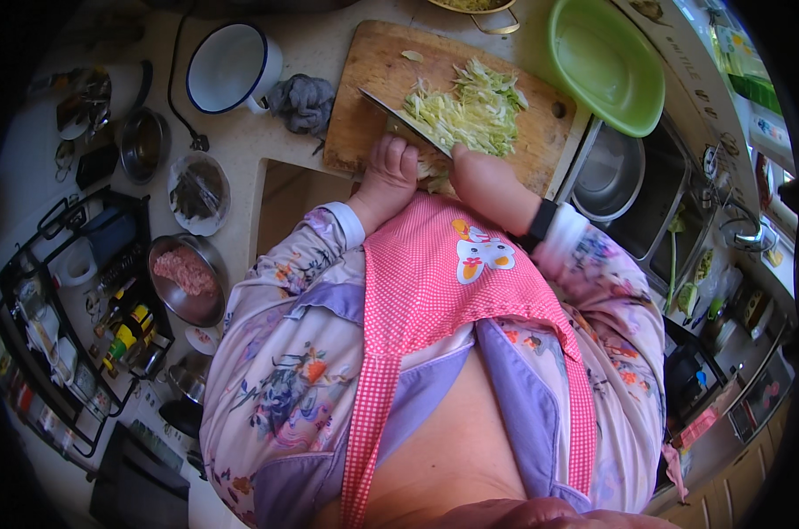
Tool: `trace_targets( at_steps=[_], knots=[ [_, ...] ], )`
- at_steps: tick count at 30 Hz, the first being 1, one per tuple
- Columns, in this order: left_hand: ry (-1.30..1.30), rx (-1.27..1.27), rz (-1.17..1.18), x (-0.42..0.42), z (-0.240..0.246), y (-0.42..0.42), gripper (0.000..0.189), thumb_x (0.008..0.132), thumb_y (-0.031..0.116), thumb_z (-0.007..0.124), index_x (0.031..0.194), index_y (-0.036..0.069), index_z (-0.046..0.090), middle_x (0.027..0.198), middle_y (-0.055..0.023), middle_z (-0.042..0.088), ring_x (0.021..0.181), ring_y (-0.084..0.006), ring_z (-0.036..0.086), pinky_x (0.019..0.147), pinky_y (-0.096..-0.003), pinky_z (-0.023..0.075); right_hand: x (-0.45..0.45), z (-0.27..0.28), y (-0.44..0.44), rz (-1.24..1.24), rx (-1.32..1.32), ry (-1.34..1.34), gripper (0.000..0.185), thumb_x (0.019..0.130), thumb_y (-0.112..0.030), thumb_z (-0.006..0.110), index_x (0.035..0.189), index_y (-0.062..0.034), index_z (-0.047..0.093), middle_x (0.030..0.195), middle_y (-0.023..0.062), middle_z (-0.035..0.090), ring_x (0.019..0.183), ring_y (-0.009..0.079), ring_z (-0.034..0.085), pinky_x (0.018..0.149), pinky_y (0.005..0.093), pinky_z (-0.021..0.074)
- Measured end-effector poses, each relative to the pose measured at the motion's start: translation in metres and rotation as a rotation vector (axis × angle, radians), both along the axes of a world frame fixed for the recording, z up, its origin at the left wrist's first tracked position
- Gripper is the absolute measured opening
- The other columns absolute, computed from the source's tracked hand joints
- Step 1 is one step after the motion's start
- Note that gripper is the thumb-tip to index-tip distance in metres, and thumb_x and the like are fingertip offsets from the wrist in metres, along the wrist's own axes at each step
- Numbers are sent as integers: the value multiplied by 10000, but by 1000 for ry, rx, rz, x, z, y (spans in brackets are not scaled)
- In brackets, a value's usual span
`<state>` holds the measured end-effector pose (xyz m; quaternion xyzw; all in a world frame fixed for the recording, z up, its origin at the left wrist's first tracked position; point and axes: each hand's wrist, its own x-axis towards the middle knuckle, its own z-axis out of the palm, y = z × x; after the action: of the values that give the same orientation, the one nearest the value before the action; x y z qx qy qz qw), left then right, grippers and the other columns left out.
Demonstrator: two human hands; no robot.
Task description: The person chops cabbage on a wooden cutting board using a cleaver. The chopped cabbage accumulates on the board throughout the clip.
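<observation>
My right hand grips a kitchen knife, its blade slanting towards the upper left across a wooden cutting board. Curled fingers of my left hand rest close beside the blade, on a piece of cabbage that is partly hidden by both hands and the knife. Beyond the blade lies a heap of shredded pale green cabbage. A small loose piece of leaf sits apart near the board's far edge.
Left of the board are a grey cloth, a white enamel pot and a metal bowl of minced meat. A green plastic basin stands at upper right, by the sink. An open drawer juts below the counter.
</observation>
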<state>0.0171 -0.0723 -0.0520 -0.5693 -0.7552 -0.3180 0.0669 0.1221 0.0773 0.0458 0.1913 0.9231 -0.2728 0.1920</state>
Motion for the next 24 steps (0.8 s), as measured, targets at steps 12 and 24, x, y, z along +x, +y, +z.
trace_targets(
  at_steps=[12,24],
  knots=[
    [-51,-67,-94,-5,14,-12,472,685,36,562,1144,35,447,1153,-166,399,1082,-370,436,898,-437,428,11,10,15,-150,30,146,212,902,-232,524,902,-26,473,691,218,606,636,419,597,572,513,466],
    [-10,-29,-74,-1,3,-6,404,703,98,581,1072,69,419,1060,-158,407,998,-360,453,828,-453,429,26,46,6,-13,19,47,160,877,-169,517,893,-13,484,655,212,597,613,413,598,555,503,469]
  ],
)
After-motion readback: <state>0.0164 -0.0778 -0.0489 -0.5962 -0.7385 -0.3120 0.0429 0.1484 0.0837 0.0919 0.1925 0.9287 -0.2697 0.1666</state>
